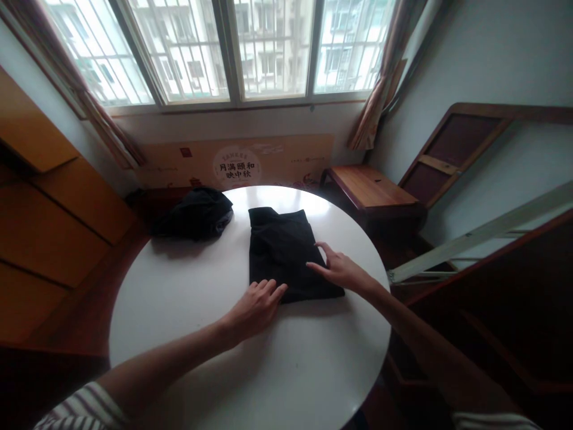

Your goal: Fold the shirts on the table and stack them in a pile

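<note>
A black garment, folded into a flat, roughly rectangular stack, lies on the round white table. My left hand is at its near left corner, fingers bent together over the edge and hiding that corner. At the right side of the cloth is my right hand, thumb and forefinger spread apart along the edge, gripping nothing. What kind of garment it is cannot be made out for sure.
A crumpled dark heap of cloth sits at the table's far left rim. Beyond stand a low wooden stool or side table and a printed cardboard panel under the window. Wooden cabinets are on the left; a pale rail slants at right.
</note>
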`<act>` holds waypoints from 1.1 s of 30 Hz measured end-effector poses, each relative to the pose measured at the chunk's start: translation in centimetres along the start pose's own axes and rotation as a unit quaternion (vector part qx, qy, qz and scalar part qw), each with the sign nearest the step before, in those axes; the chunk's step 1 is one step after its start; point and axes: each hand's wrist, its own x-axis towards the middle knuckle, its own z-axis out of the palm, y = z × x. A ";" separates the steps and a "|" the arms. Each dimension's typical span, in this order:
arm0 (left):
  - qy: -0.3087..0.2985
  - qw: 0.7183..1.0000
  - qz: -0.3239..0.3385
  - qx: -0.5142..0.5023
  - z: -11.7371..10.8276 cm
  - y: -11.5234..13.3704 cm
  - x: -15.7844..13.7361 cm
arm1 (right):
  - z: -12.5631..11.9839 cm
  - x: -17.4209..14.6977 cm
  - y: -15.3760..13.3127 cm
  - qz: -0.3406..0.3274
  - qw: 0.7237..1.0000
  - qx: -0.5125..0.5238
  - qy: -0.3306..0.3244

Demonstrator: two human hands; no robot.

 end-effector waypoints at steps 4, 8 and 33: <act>-0.008 0.999 0.037 -0.016 -0.3 -1.4 -1.2 | 0.9 -5.1 -0.3 -0.007 0.998 0.064 0.018; 0.019 0.995 0.091 -0.019 -1.0 -2.6 -1.7 | 0.4 -6.4 -0.5 -0.009 0.979 0.195 0.055; 0.041 0.997 0.065 -0.029 0.7 -3.1 -4.0 | 1.0 1.0 -0.3 0.018 0.999 -0.024 0.027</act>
